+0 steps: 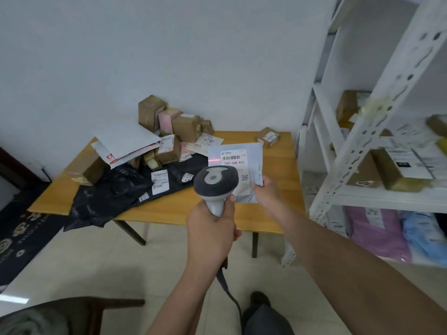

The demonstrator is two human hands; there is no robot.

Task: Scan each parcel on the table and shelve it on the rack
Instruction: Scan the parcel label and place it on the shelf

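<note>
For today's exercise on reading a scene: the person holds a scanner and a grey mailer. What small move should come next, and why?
Probably shift the scanner in the left hand slightly right: its red line falls left of the barcode on the grey mailer held by the right hand.

- We see a wooden table [278, 213] on the tiled floor [121, 262] — on it a heap of brown boxes [186, 128], white envelopes [125, 141] and black bags [108, 192].
- Beside it a white rack [343, 192] — boxes [365, 175] on its shelf, pink and blue bags [379, 235] below.
</note>
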